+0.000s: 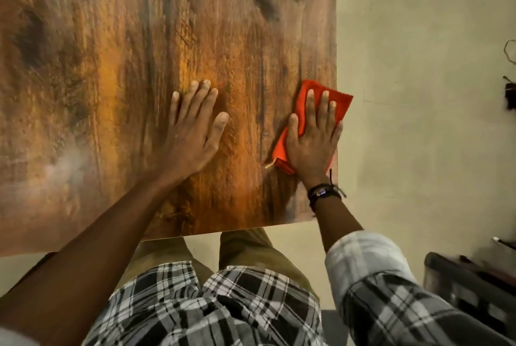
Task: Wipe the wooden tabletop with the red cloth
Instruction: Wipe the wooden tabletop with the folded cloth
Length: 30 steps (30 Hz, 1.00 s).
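Note:
The wooden tabletop fills the upper left of the head view, brown with dark grain. A folded red cloth lies at the table's right edge, its far corner hanging just past the edge. My right hand presses flat on the cloth, fingers spread over it and palm covering its middle. My left hand rests flat on the bare wood to the left of the cloth, fingers apart, holding nothing. A short pale thread sticks out from the cloth's near corner.
The table's right edge and near edge border a pale floor. A dark object stands on the floor at lower right. Dark cords lie at the far right. My legs stand close to the near edge.

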Each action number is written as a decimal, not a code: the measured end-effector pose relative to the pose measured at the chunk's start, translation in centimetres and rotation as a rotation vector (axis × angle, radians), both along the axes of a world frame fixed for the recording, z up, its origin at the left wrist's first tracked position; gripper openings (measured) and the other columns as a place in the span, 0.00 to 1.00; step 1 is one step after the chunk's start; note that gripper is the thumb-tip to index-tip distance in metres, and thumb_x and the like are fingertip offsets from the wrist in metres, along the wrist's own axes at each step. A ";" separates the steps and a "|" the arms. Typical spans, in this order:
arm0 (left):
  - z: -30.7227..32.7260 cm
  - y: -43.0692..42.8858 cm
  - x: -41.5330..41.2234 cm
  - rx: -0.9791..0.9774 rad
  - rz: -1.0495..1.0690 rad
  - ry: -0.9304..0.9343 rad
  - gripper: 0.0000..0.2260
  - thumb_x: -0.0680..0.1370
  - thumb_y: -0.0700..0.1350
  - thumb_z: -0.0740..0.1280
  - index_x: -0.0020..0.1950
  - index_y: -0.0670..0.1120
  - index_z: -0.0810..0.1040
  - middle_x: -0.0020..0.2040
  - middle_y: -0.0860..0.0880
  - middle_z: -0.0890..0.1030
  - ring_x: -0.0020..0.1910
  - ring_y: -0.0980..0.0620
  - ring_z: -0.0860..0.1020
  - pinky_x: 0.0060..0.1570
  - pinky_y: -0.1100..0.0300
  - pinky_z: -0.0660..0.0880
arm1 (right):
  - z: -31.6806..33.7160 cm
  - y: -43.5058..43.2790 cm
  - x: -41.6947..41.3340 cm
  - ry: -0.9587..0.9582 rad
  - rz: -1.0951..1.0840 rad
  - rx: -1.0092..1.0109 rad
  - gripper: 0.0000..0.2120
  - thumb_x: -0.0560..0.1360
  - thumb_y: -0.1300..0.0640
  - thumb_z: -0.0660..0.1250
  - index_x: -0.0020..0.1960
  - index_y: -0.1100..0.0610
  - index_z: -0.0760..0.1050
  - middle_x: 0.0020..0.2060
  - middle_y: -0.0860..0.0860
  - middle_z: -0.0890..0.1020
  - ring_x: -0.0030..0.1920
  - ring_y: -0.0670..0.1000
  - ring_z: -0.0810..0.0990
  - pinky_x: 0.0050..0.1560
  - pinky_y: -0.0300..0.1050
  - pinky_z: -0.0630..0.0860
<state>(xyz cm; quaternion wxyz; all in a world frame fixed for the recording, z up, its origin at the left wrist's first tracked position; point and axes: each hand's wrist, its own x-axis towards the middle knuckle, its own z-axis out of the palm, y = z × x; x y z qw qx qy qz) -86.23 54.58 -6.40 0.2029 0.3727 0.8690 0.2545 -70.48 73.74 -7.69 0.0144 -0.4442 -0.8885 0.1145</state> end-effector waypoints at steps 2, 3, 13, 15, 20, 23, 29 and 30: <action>-0.1 0.7 0.8 -0.033 -0.013 0.046 0.31 0.82 0.61 0.41 0.80 0.45 0.58 0.81 0.47 0.54 0.81 0.51 0.46 0.78 0.43 0.40 | 0.1 -2.4 2.9 -0.005 -0.036 -0.030 0.30 0.82 0.42 0.50 0.82 0.48 0.50 0.82 0.50 0.51 0.81 0.52 0.47 0.78 0.64 0.46; -0.1 0.8 0.9 -0.032 -0.005 0.053 0.31 0.83 0.60 0.42 0.80 0.45 0.58 0.81 0.47 0.54 0.81 0.50 0.46 0.78 0.43 0.40 | 0.3 -3.9 5.0 -0.015 -0.059 -0.041 0.30 0.82 0.42 0.51 0.82 0.48 0.50 0.82 0.50 0.50 0.81 0.52 0.46 0.78 0.64 0.46; -0.6 2.7 -4.2 0.009 0.086 0.128 0.28 0.84 0.58 0.46 0.79 0.44 0.59 0.81 0.46 0.57 0.81 0.49 0.49 0.78 0.46 0.43 | 0.2 -2.7 5.9 -0.032 -0.004 -0.054 0.30 0.82 0.41 0.49 0.82 0.47 0.49 0.82 0.50 0.50 0.81 0.52 0.46 0.79 0.63 0.46; -0.7 3.7 -6.6 0.014 0.111 0.145 0.28 0.84 0.58 0.46 0.79 0.43 0.58 0.81 0.45 0.57 0.81 0.48 0.50 0.78 0.45 0.43 | 0.2 0.7 2.1 0.008 0.027 -0.058 0.29 0.83 0.40 0.47 0.82 0.46 0.49 0.82 0.49 0.50 0.81 0.51 0.45 0.79 0.63 0.45; -1.3 7.4 -14.9 0.029 0.201 0.239 0.29 0.83 0.59 0.45 0.79 0.43 0.59 0.80 0.44 0.58 0.80 0.46 0.50 0.78 0.47 0.43 | -0.1 10.2 -10.4 0.042 0.065 -0.083 0.29 0.82 0.38 0.45 0.81 0.43 0.49 0.82 0.47 0.48 0.81 0.50 0.44 0.79 0.60 0.43; -1.9 8.9 -19.3 0.027 0.251 0.244 0.30 0.83 0.60 0.45 0.79 0.43 0.59 0.80 0.44 0.58 0.80 0.46 0.51 0.78 0.49 0.42 | -0.2 15.9 -18.8 0.048 0.098 -0.078 0.28 0.83 0.39 0.47 0.81 0.43 0.49 0.82 0.47 0.49 0.81 0.51 0.45 0.79 0.61 0.42; -3.2 10.0 -20.2 -0.071 0.252 0.429 0.27 0.83 0.56 0.51 0.77 0.41 0.63 0.78 0.42 0.63 0.78 0.42 0.59 0.76 0.41 0.51 | -0.2 22.1 -33.9 0.026 0.142 -0.071 0.28 0.84 0.41 0.46 0.82 0.45 0.48 0.82 0.49 0.47 0.81 0.53 0.43 0.78 0.61 0.38; -3.2 10.1 -20.2 -0.072 0.258 0.437 0.26 0.82 0.55 0.52 0.77 0.42 0.64 0.77 0.42 0.64 0.78 0.42 0.59 0.76 0.41 0.52 | -0.2 21.7 -36.0 0.017 0.166 -0.078 0.28 0.84 0.40 0.46 0.82 0.45 0.46 0.82 0.50 0.46 0.81 0.53 0.42 0.78 0.62 0.36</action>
